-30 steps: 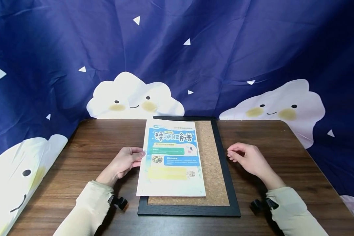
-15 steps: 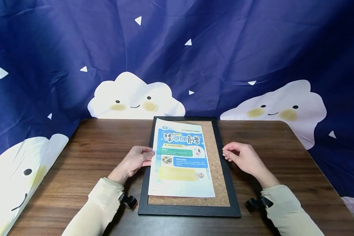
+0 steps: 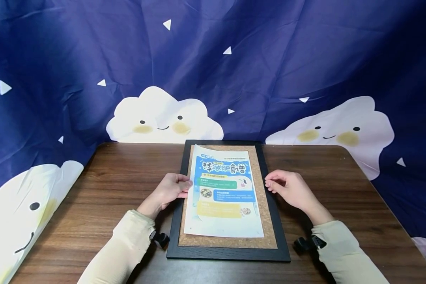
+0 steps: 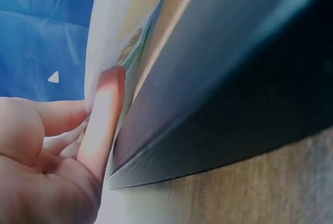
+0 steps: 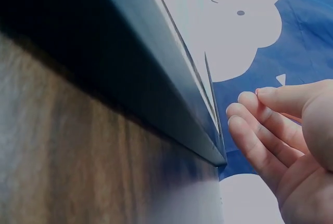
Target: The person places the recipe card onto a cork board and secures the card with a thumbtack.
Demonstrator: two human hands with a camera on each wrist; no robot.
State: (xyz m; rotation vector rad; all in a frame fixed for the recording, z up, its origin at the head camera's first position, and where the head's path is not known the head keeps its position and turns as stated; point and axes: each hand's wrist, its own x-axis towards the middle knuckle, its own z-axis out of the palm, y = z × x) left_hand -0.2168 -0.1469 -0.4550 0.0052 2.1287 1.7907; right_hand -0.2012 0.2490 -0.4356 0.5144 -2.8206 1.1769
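Observation:
A printed paper sheet [image 3: 223, 228] with blue, green and yellow panels lies over the cork board [image 3: 230, 242], which has a black frame [image 3: 228, 253]. My left hand [image 3: 168, 190] pinches the sheet's left edge, thumb on top; in the left wrist view a finger [image 4: 104, 120] shows along the sheet, close beside the frame. My right hand [image 3: 292, 190] is at the frame's right side, thumb and index fingertips together. In the right wrist view a tiny red spot shows between those fingertips [image 5: 268, 93]; I cannot tell what it is.
The board rests on a brown wooden table [image 3: 127, 165]. Behind it hangs a dark blue cloth [image 3: 248, 79] printed with white clouds. A small black wrist camera [image 3: 159, 239] sits on the left sleeve, another black camera [image 3: 303, 245] on the right one.
My left hand has carried the sheet rightward, from overhanging the board's left side to over the cork. My right hand has come slightly left, up to the frame's right edge.

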